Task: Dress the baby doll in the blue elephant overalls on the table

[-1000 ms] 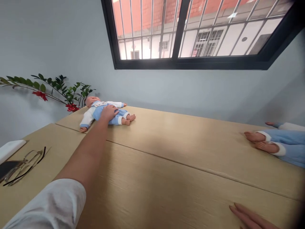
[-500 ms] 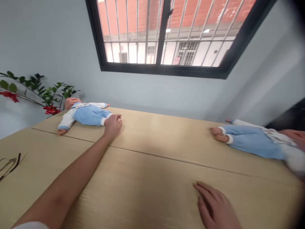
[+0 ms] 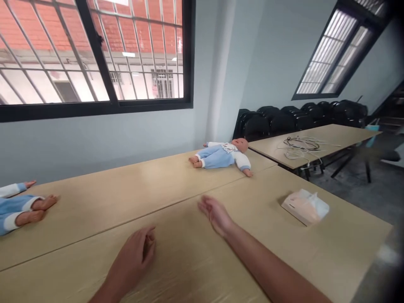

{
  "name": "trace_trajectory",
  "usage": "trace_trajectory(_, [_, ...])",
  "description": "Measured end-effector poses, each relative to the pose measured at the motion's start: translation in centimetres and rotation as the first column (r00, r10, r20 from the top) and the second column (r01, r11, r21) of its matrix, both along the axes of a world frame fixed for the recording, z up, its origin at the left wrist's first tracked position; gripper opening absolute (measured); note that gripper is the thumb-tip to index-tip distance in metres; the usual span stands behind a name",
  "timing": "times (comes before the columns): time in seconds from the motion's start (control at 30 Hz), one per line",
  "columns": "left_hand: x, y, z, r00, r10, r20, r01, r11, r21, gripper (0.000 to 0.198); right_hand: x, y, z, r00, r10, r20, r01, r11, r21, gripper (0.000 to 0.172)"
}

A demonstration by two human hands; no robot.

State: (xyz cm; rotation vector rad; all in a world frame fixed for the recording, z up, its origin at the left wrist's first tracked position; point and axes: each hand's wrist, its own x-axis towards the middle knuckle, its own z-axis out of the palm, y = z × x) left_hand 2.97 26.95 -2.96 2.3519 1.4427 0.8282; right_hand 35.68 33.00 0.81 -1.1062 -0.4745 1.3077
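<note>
A baby doll (image 3: 219, 156) in a blue and white outfit lies on its back on the joined wooden tables (image 3: 176, 235), its head to the right. My right hand (image 3: 216, 212) reaches toward it over the table, just short of its feet; the hand is empty and its fingers are loosely extended, slightly blurred. Low in the middle, my left hand (image 3: 135, 252) hovers at or rests on the tabletop, which I cannot tell. It holds nothing, with the fingers softly bent and a gap beside the thumb. A second doll (image 3: 22, 210) is cut off by the left edge; only legs and one arm show.
A tissue pack (image 3: 305, 206) stands on the table to the right. Tangled cables (image 3: 301, 147) lie on another table farther back. Black folding chairs (image 3: 284, 120) are stacked along the wall, and a barred window (image 3: 113, 54) is ahead.
The view has swung right, bringing the tissue pack and chairs into sight. My left hand has left the left doll's feet and drawn back, while my right hand has stretched forward toward the other doll.
</note>
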Motion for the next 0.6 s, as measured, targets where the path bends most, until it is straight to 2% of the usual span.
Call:
trace_trajectory(0.07, [0.6,-0.1,-0.1,0.999,0.032,0.011,-0.032,0.999,-0.022,0.037,3.5,3.6,0.4,0.991,-0.131,-0.004,0.131,0.991,0.011,0.013])
trace_trajectory(0.2, [0.8,0.0,-0.2,0.994,0.082,0.068,-0.076,0.993,-0.092,0.038,10.2,11.1,1.9,0.936,-0.351,0.012,0.351,0.936,-0.011,0.004])
trace_trajectory(0.3, [0.7,0.3,-0.5,0.987,0.112,0.114,-0.098,0.987,-0.127,0.04,13.1,15.6,2.9,0.911,-0.413,0.022,0.413,0.91,-0.04,0.025])
trace_trajectory(0.4, [0.6,0.7,-1.0,0.983,0.132,0.129,-0.109,0.979,-0.17,0.04,13.7,19.2,3.5,0.915,-0.402,0.022,0.402,0.912,-0.078,0.032])
trace_trajectory(0.6, [0.7,1.0,-1.1,0.983,0.156,0.095,-0.133,0.968,-0.213,0.031,11.5,24.8,4.0,0.952,-0.306,0.027,0.307,0.947,-0.098,0.032])
